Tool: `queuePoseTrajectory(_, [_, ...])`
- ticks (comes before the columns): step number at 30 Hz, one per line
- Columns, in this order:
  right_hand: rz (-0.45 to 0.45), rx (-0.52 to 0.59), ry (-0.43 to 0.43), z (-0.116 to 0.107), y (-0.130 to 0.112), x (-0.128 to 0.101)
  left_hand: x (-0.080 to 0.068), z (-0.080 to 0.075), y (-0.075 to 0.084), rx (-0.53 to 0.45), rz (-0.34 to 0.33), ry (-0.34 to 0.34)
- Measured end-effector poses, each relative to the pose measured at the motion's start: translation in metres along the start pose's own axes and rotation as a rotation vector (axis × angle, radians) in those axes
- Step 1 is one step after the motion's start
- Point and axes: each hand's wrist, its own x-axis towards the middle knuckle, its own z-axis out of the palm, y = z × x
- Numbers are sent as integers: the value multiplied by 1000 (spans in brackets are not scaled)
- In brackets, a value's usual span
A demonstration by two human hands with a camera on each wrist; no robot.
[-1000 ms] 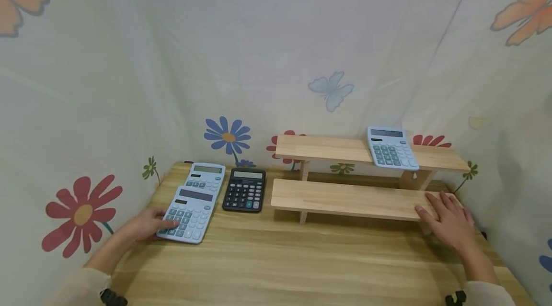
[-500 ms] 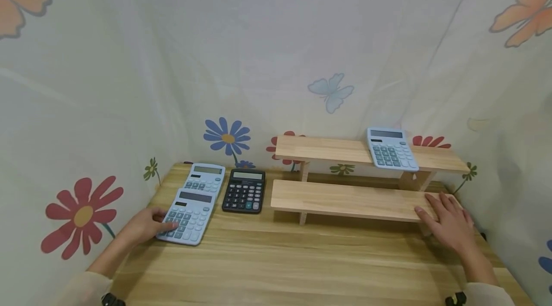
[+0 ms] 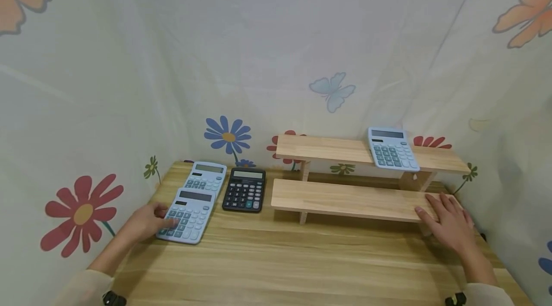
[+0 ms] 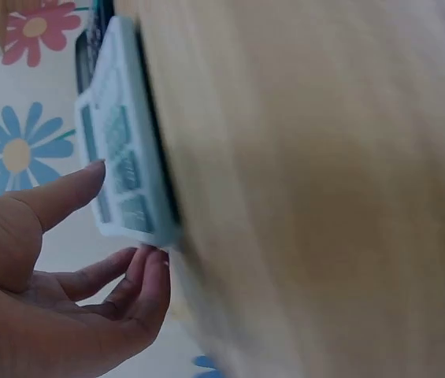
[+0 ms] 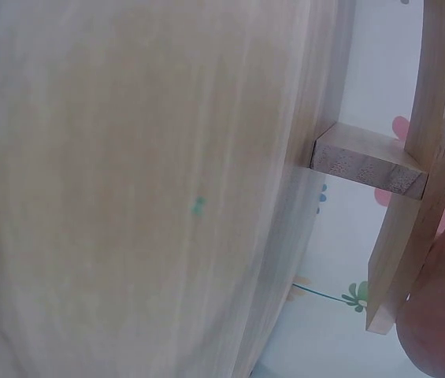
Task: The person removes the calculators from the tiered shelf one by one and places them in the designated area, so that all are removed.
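On the table's [image 3: 276, 258] left side, the left hand [image 3: 144, 222] grips the near blue calculator [image 3: 187, 215]; its wrist view shows fingers [image 4: 147, 287] curled under the edge, thumb on top. Right hand [image 3: 448, 222] lies flat, fingers straight, on the lower shelf [image 3: 345, 199].

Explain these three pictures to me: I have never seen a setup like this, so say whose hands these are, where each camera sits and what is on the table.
A person wears three cameras: one on the head, one on each wrist. The head view shows a wooden table with a two-tier wooden shelf. The left hand grips the near light blue calculator; the left wrist view shows the thumb above and fingers under its edge. Behind it lies a second light blue calculator, beside that a black calculator. A third light blue one lies on the top tier. The right hand rests flat on the lower tier's end.
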Motion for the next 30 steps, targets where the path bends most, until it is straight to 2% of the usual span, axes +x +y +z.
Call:
queuePoseTrajectory(4, [3,-2,-1,0,0,-1,-6,-5,21,18,54,41])
queuePoseTrajectory(8, [5,-4,-2,0,-2,-1,-13,-4,47,77,155,135])
queuePoseTrajectory(12, [3,-5,2,0,-2,-1,-22,1,82,114,252,211])
queuePoseTrajectory(17, [0,-6,5,-1,-3,0,-37,15,131,61,383,256])
queuePoseTrajectory(22, [0,-2,0,-4,-5,1,-50,40,176,-26,511,253])
queuePoseTrajectory(26, [-2,-4,-6,-4,-4,1,-57,63,208,-79,569,204])
queuePoseTrajectory(30, [-3,-7,-11,-4,-3,0,-56,83,235,-147,625,160])
